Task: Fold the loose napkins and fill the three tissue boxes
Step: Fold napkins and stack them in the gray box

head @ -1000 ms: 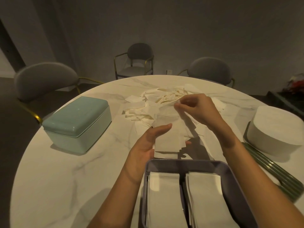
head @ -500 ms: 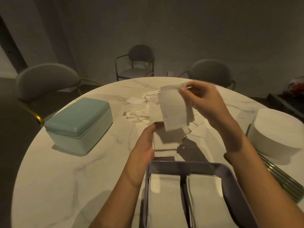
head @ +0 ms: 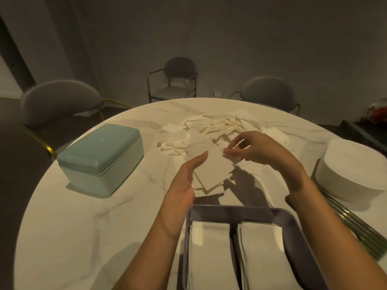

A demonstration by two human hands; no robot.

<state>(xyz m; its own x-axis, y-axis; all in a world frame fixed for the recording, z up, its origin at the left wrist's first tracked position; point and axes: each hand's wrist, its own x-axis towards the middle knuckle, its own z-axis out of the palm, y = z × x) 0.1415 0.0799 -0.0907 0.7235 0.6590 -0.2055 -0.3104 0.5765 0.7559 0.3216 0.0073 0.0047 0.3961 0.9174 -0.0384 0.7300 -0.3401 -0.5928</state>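
While the left hand (head: 184,181) rests flat with straight fingers on a small stack of folded white paper napkins (head: 211,176) on the round white marble bench (head: 83,216), the right hand (head: 255,149) pinches the top napkin's edge.

One head-worn wide view looks forward and down across the table (head: 62,216), close over both forearms; the near tray (head: 301,237) sits cropped at bottom, chairs (head: 60,99) and wall far behind.
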